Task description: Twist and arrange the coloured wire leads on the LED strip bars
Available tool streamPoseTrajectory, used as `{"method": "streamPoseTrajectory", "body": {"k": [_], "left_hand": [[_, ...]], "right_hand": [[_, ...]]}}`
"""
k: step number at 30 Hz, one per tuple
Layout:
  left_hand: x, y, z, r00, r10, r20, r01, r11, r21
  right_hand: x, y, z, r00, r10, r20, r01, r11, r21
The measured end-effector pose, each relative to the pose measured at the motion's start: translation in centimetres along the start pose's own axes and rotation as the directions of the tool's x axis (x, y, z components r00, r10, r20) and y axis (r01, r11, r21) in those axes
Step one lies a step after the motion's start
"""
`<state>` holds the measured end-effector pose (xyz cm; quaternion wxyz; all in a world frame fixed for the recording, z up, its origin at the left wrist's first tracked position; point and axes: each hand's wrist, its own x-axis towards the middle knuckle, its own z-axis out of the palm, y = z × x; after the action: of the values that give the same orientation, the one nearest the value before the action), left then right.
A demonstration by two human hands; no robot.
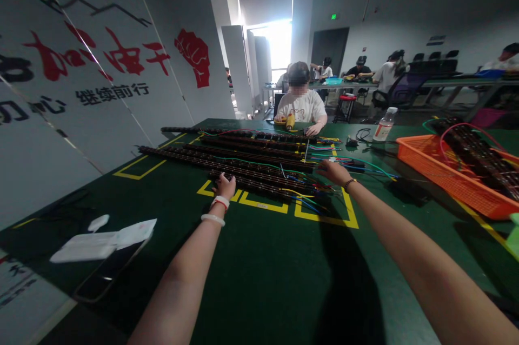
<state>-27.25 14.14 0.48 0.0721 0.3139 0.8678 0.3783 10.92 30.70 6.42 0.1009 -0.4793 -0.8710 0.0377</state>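
Observation:
Both my arms reach far forward over the green table (259,280). My left hand (224,185), with bracelets at the wrist, rests its fingers on the near end of a long dark strip (251,183) lying in a row of several such strips (227,158). My right hand (331,171) touches the strips' right ends, where a bundle of coloured wires (324,193) comes out. Its fingers look curled over the wires; whether they grip anything is hard to see. Yellow tape marks (324,219) frame the strips.
An orange basket (446,172) with more strips and wires stands at the right. A plastic bottle (384,124) is behind. White papers and a phone (105,258) lie at the left. A person (302,104) sits opposite with a yellow tool. White panels stand along the left.

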Motion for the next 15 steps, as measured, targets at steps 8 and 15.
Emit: {"method": "streamPoseTrajectory", "body": {"k": [8,15], "left_hand": [[-0.1,0.3,0.0,0.998,-0.037,0.05,0.038,0.999,-0.015],[0.2,1.2,-0.6,0.996,-0.042,0.083,0.052,0.991,-0.119]], "right_hand": [[0.0,-4.2,-8.9,0.983,-0.044,-0.178,0.032,0.997,-0.07],[-5.1,-10.5,-13.3,0.891,-0.288,-0.352,0.232,0.953,-0.193]]}}
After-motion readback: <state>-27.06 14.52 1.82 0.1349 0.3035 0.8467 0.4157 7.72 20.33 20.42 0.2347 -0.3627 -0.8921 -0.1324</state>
